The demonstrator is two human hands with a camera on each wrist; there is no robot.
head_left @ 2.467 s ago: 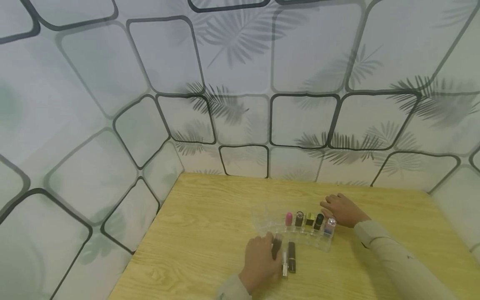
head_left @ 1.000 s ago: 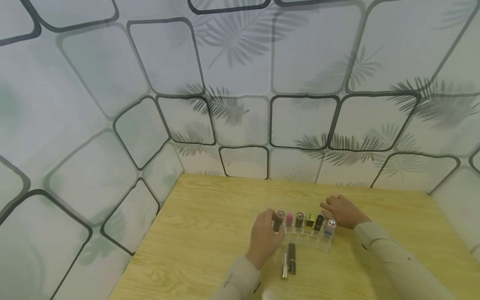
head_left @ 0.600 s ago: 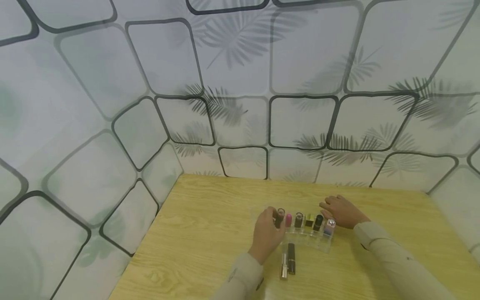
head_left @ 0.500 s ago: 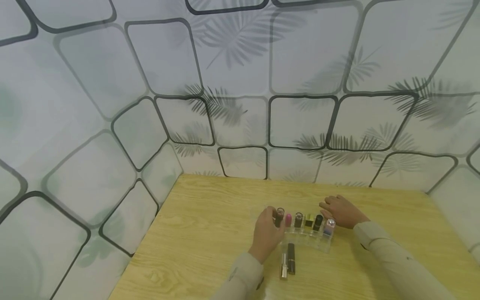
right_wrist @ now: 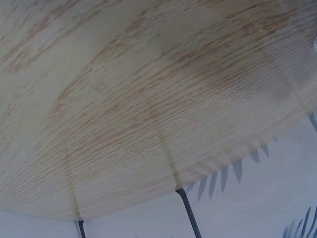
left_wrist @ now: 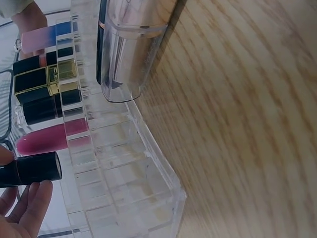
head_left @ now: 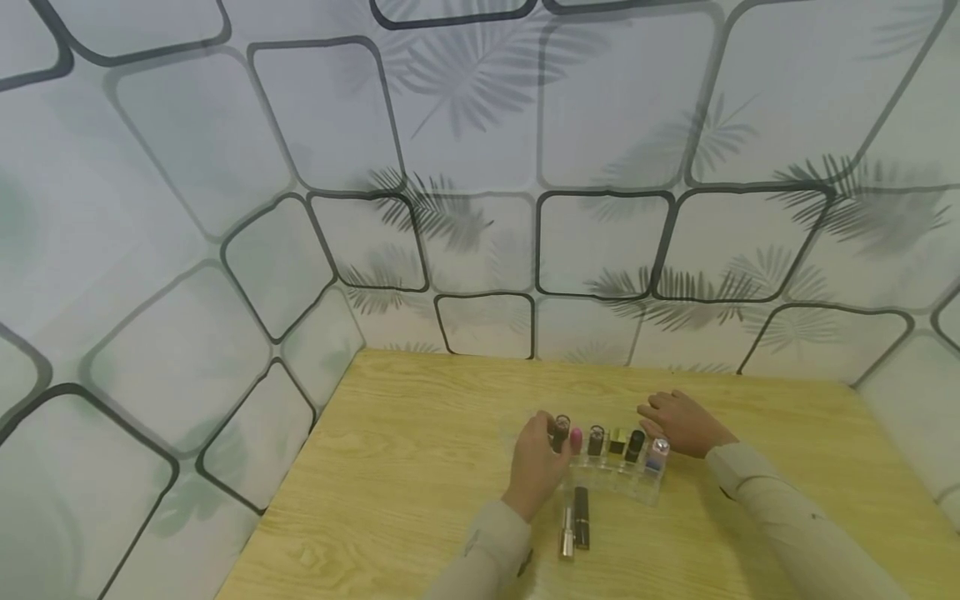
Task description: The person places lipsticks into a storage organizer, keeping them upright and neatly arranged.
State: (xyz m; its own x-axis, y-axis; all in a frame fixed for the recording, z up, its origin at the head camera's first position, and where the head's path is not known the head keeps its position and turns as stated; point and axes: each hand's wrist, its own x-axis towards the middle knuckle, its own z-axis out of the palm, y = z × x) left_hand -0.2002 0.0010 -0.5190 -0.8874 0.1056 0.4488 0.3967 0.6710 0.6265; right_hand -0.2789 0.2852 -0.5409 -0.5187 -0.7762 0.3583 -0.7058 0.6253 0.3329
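Note:
My left hand (head_left: 536,467) pinches a black lipstick (left_wrist: 37,168) between thumb and fingers. In the left wrist view the lipstick's flat end is just above the clear acrylic lipstick holder (left_wrist: 168,193), beside a pink lipstick (left_wrist: 49,139) standing in a slot. More tubes stand along the row: a black one with a clear top (left_wrist: 42,110), a black and gold one (left_wrist: 37,84), a black one (head_left: 634,446) and a pink and blue one (head_left: 657,455). My right hand (head_left: 684,423) lies at the holder's right end, fingers loosely extended; the right wrist view does not show it.
In front of the holder, a silver and clear lipstick tube (head_left: 567,533) and a long black tube (head_left: 582,517) lie side by side on the wooden table (head_left: 375,500). A patterned wall (head_left: 480,242) rises behind the table.
My left hand has carried the black lipstick forward from beside the two lying tubes to the holder, left of the pink lipstick. Lately it moves only slightly. My right hand stays in place.

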